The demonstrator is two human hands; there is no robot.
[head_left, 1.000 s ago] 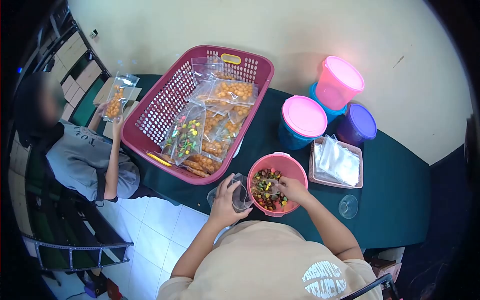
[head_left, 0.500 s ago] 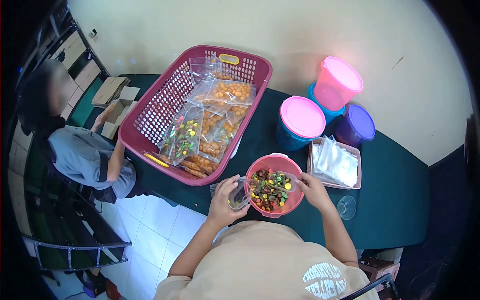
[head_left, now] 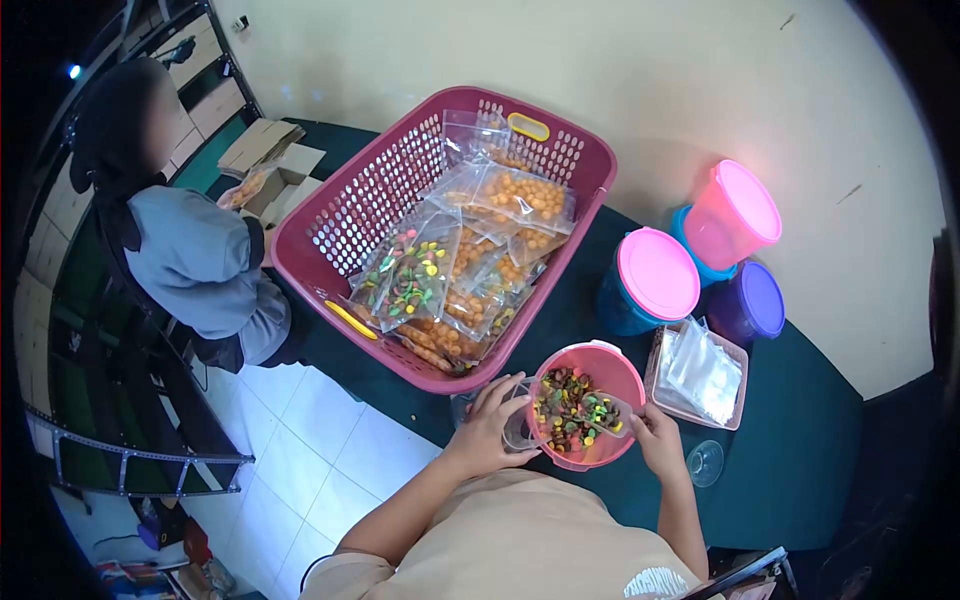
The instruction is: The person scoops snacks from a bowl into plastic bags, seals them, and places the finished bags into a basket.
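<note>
A pink tub (head_left: 622, 368) of small multicoloured candies (head_left: 568, 405) stands at the table's front edge. At its left rim, my left hand (head_left: 488, 435) is closed around a clear plastic cup (head_left: 520, 428), tilted toward the tub. My right hand (head_left: 657, 440) grips the handle of a clear scoop (head_left: 612, 412) from the right side. Candies lie in the scoop, which is low over the heap. Fingers partly cover the cup, so its contents are hard to see.
A maroon basket (head_left: 290, 235) holds bagged snacks. To the right are lidded tubs (head_left: 658, 275), a tray (head_left: 690, 412) of clear bags and a small clear bowl (head_left: 705, 463). Another person (head_left: 190, 255) stands at the left by an open cardboard box (head_left: 285, 195).
The view has shifted, so the table sits further right and lower. The scoop now carries more candies. At the left, the other person's arm has moved, and a bag shows near the box.
</note>
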